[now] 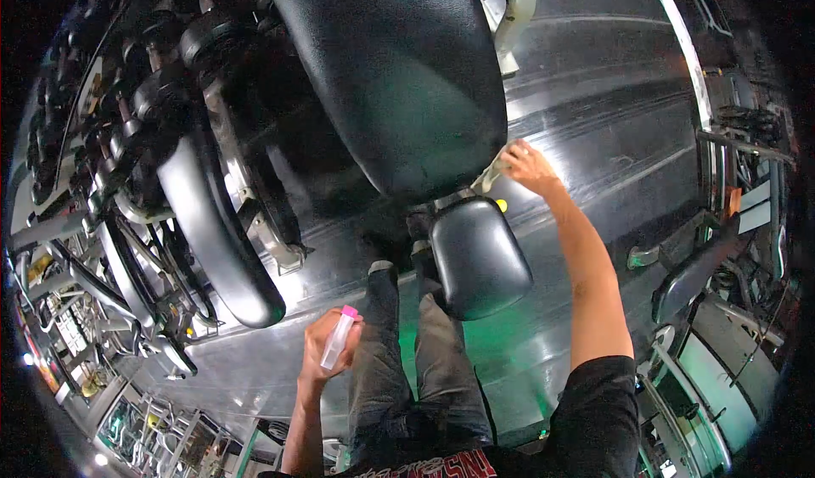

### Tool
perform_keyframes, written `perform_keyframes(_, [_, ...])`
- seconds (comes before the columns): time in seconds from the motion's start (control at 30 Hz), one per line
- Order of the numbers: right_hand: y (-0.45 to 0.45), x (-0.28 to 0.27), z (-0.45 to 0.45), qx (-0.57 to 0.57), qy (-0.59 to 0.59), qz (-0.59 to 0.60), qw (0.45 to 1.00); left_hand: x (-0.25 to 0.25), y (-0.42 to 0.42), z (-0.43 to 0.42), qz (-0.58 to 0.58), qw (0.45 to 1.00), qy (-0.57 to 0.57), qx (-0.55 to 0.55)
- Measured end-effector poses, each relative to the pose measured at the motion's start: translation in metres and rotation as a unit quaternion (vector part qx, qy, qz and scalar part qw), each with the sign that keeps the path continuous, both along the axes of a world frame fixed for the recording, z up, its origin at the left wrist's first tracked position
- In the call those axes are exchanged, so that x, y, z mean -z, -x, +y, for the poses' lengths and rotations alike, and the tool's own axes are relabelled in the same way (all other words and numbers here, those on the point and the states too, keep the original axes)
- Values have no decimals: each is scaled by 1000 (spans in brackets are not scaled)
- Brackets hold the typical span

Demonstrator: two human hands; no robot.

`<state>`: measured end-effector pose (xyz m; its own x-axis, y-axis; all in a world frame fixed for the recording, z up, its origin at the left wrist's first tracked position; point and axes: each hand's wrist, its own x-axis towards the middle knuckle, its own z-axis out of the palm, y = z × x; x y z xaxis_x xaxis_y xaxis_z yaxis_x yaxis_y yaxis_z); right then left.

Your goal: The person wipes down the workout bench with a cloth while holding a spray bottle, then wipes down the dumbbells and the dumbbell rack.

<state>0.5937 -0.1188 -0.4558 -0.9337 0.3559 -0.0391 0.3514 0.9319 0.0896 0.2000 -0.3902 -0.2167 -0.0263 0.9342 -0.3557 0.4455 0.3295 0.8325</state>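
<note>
My left hand (316, 342) is closed around a small translucent bottle (337, 344) with a pink cap, held low in front of my left leg. My right hand (528, 169) reaches out and grips a pale cloth (491, 175). The cloth lies against the lower right corner of the black padded backrest (407, 87) of a weight bench. Just below it is the bench's smaller black seat pad (480, 257), and a yellow knob (501, 205) shows between the two pads near my right hand.
To the left stand another padded bench (212, 232) and a rack of dumbbells (161, 96). Gym machines line the right side, with a dark pad (692, 278) among them. A pale metal frame (515, 11) rises beside the backrest. Dark glossy floor (594, 138) lies underneath.
</note>
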Motion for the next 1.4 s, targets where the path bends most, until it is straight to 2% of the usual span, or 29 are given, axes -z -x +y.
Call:
perform_keyframes(0.13, [-5,-30,61,37,-22,27,999,-2,1,7,14,1000,20,-18])
perform_keyframes(0.2, [14,-69,91,41,-42,52,997,-6,1,12,27,999,23,-14])
perform_keyframes(0.27, [23,-91,116,113,-50,90,988,-11,1,13,11,996,72,-59])
perform_keyframes(0.33, [42,-116,128,312,-40,208,926,-11,2,11,2,995,72,-73])
perform_keyframes(0.37, [50,-120,134,311,-43,207,927,-11,2,11,-8,994,73,-87])
perform_keyframes(0.4, [58,-122,142,394,26,338,854,-10,2,12,-10,994,72,-87])
perform_keyframes(0.43, [63,-122,148,465,94,456,753,-10,3,12,-10,993,79,-83])
perform_keyframes(0.47, [63,-111,153,466,93,455,753,-10,3,13,-9,993,87,-78])
perform_keyframes(0.53, [66,-74,149,379,240,530,720,-8,3,13,-10,994,79,-69])
perform_keyframes(0.57, [67,-53,135,378,253,455,766,-7,4,12,-10,996,70,-61])
perform_keyframes(0.6, [78,-48,115,426,241,503,713,-7,4,10,-10,996,72,-59])
perform_keyframes(0.73, [59,-21,51,435,187,466,747,-7,8,8,-4,998,43,-44])
perform_keyframes(0.8, [46,-11,13,483,236,410,737,-8,9,9,3,999,21,-28])
perform_keyframes(0.93, [38,51,-69,567,247,410,671,-9,11,8,-29,998,37,-43])
perform_keyframes(1.0, [31,97,-114,591,246,372,672,-10,14,9,-32,998,25,-39])
perform_keyframes(1.03, [33,93,-116,590,244,374,672,-10,16,7,-34,998,31,-42])
perform_keyframes(1.1, [44,87,-122,672,287,375,571,-10,23,5,-31,998,39,-43])
perform_keyframes(1.13, [32,108,-113,681,367,421,473,-10,26,3,-31,998,33,-44])
perform_keyframes(1.17, [26,111,-105,716,340,410,452,-10,26,0,-34,998,26,-43])
perform_keyframes(1.23, [39,60,-59,740,371,546,132,-6,29,-3,-36,998,22,-35])
perform_keyframes(1.3, [61,-6,-14,653,347,647,185,-6,30,-3,-38,999,14,-30])
perform_keyframes(1.37, [68,-30,26,597,227,637,432,-10,30,-4,-29,999,25,-23])
perform_keyframes(1.4, [76,-43,44,547,212,654,478,-8,30,-6,-32,999,27,-21])
